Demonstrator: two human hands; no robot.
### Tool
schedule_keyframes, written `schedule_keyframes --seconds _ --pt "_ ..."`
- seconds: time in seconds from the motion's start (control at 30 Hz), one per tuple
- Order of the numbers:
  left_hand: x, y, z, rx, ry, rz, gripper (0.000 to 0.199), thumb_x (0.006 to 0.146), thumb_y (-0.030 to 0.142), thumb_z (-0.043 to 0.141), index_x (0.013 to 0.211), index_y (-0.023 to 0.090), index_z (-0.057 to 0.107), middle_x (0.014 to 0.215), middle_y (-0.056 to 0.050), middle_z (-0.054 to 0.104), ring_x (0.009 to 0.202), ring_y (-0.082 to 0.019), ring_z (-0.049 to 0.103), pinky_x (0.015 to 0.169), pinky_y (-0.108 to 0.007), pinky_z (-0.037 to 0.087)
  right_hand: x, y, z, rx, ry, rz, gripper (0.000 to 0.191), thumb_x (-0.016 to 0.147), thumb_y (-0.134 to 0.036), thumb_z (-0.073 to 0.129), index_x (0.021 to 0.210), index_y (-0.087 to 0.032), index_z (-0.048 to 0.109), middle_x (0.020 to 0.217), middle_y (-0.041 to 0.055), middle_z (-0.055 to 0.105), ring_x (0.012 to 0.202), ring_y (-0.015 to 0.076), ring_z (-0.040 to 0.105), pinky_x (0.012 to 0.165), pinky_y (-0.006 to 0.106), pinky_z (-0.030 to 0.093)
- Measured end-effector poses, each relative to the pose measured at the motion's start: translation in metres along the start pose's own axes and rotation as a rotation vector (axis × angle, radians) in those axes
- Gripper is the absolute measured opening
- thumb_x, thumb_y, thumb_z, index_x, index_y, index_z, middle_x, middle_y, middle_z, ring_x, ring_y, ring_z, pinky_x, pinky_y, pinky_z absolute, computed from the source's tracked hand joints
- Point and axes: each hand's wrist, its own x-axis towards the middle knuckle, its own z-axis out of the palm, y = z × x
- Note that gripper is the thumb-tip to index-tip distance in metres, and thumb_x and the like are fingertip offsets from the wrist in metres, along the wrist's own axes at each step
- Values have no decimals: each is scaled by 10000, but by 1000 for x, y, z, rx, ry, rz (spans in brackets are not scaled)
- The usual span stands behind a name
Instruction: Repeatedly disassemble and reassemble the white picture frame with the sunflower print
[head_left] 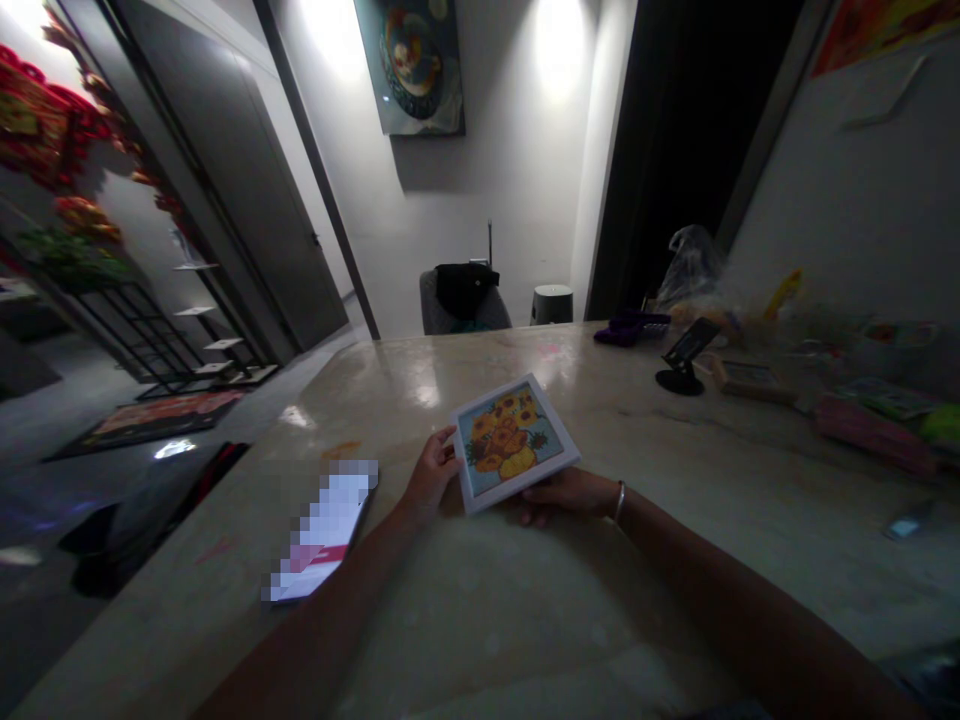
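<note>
White-framed sunflower picture (514,445): tilted between my two hands, face up toward my camera, with yellow blooms on a pale blue ground; it sits above the near part of the counter, and I cannot tell whether any corner touches the surface.

Left hand (431,475): at the picture's left edge, wrist and forearm running back toward the near side of the counter.

Left fingers (448,442): curled, closed against that left edge of the frame, gripping it.

Right hand (564,495): lying under the picture's lower right side, palm turned upward.

Right fingers (529,512): reaching in beneath the frame and touching its underside, partly hidden; they cradle the picture rather than spread away from it.

Silver bangle (619,502): around my right wrist.

Counter (457,620): pale polished stone with glossy reflections, running away from me.

Smartphone (322,530): lying flat on the counter just beside my left forearm, its screen pixelated.

Right side of the counter: black phone stand (681,357), purple item (630,328), clear plastic bag (690,270) and pink package (874,435), all well apart from my hands.

Beyond the counter: grey chair (465,310) with black bag (466,288) draped over it, and a dark door (240,190) to the left.
</note>
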Motion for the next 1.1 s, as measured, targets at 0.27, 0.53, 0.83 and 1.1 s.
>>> schedule_keyframes --seconds 0.27,0.53,0.83,1.1 --pt "1 1 -3 18 14 -49 564 567 132 560 1116 179 441 902 -35 622 789 -183 613 707 -327 492 0 -13 -12 -202 377 -85 246 781 -263 470 960 -162 606 904 77 665 748 175 627 655 327 513" --pt "5 -1 -9 79 44 -80 555 551 99 535 1099 168 477 895 -50 640 832 -203 620 722 -340 500 -6 -16 -40 -835 591 -237 310 699 -96 456 926 -179 649 940 67 677 879 212 607 779 287 433" --pt "5 -4 -11 308 20 -13 464 569 78 482 1022 155 545 894 -53 638 783 -189 614 717 -342 490 -9 -21 -51 -1153 539 -39 216 775 -194 449 835 -165 654 881 89 670 813 177 585 711 253 386" --pt "3 3 -6 540 89 248 259 670 351 564 848 174 626 980 -72 596 946 -215 527 838 -350 397 -4 -23 -36 -417 500 -150 381 776 -522 408 676 -165 494 563 -16 473 488 97 425 497 235 347"
